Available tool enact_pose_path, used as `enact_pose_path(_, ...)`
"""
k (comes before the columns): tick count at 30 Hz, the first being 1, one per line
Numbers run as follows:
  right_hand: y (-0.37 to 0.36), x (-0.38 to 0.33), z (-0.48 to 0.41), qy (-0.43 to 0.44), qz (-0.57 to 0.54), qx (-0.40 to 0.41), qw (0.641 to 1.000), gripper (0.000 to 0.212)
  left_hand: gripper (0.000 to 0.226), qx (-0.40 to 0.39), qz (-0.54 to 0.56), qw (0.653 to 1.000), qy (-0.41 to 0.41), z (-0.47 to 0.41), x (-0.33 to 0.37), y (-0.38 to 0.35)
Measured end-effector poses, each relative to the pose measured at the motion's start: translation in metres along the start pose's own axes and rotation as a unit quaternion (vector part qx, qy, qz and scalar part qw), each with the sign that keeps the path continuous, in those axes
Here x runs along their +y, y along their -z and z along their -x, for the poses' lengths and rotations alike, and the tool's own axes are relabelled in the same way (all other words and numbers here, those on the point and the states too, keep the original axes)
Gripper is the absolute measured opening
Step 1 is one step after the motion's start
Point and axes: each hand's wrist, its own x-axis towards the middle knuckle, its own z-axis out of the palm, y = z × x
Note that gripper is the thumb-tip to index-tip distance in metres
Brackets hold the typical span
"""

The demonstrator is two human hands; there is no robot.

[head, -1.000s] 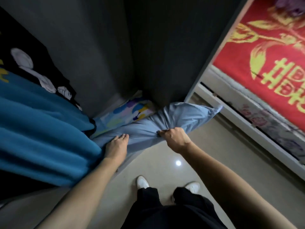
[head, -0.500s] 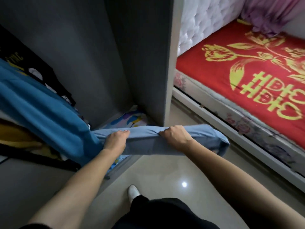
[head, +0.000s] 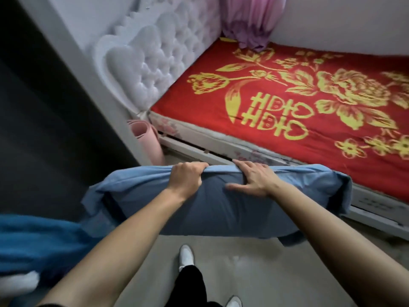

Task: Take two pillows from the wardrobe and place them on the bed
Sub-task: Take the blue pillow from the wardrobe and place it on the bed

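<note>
A light blue pillow (head: 221,209) hangs lengthwise in the air in front of me, above the floor and just short of the bed's near side. My left hand (head: 187,180) grips its top edge left of the middle. My right hand (head: 254,178) holds the same edge right of the middle, fingers over the top, thumb spread on the near face. The bed (head: 298,103) lies beyond, covered by a red blanket with gold flowers. The dark wardrobe (head: 44,134) stands at my left; its inside is out of view.
A white tufted headboard (head: 152,69) rises at the bed's left end, with a pink rolled mat (head: 146,140) leaning below it. A purple curtain (head: 250,21) hangs at the far corner. Blue fabric (head: 39,244) hangs at the lower left. My feet stand on a pale floor (head: 265,273).
The pillow has come fully out of the wardrobe and swung right toward the bed, still held in both hands. My view has turned from the wardrobe to the bed.
</note>
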Motion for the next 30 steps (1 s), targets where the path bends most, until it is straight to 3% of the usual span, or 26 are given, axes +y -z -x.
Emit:
enact_pose_path(2, 0.016, 0.021, -0.017, -0.016, 0.004, -0.007, 1.000, 0.122, 0.039, 0.013, -0.009, 1.000, -0.024, -0.036, 0.005, 0.003)
enact_pose_path(3, 0.022, 0.029, -0.028, -0.028, 0.014, 0.007, 0.999, 0.123, 0.038, 0.022, -0.011, 0.999, -0.033, -0.054, 0.004, 0.003)
enact_pose_path(9, 0.056, 0.040, -0.131, -0.064, 0.055, 0.166, 0.983, 0.051, 0.042, 0.071, 0.030, 0.996, -0.045, -0.166, -0.040, 0.010)
enact_pose_path(12, 0.092, 0.040, -0.194, -0.071, 0.039, 0.214, 0.974, 0.036, 0.046, 0.102, 0.058, 0.993, -0.032, -0.224, -0.073, 0.022)
enact_pose_path(16, 0.146, 0.044, -0.270, -0.069, 0.063, 0.236, 0.967, 0.029, 0.034, 0.119, 0.057, 0.991, -0.022, -0.291, -0.123, 0.027)
enact_pose_path(18, 0.166, 0.047, -0.302, -0.065, 0.063, 0.258, 0.962, 0.029, 0.050, 0.079, 0.043, 0.996, -0.019, -0.323, -0.146, 0.022)
enact_pose_path(21, 0.186, 0.055, -0.341, -0.044, 0.032, 0.286, 0.957, 0.038, 0.109, -0.069, 0.018, 0.997, 0.004, -0.365, -0.168, 0.014)
enact_pose_path(24, 0.204, 0.067, -0.379, -0.019, 0.000, 0.321, 0.947, 0.049, 0.137, -0.096, 0.001, 0.995, -0.012, -0.413, -0.185, 0.003)
enact_pose_path(27, 0.224, 0.090, -0.423, -0.010, -0.015, 0.354, 0.935, 0.050, 0.127, -0.030, 0.013, 0.999, -0.017, -0.471, -0.191, -0.005)
enact_pose_path(30, 0.244, 0.126, -0.469, -0.024, -0.022, 0.366, 0.930, 0.051, 0.095, 0.032, 0.005, 0.999, -0.035, -0.535, -0.188, -0.011)
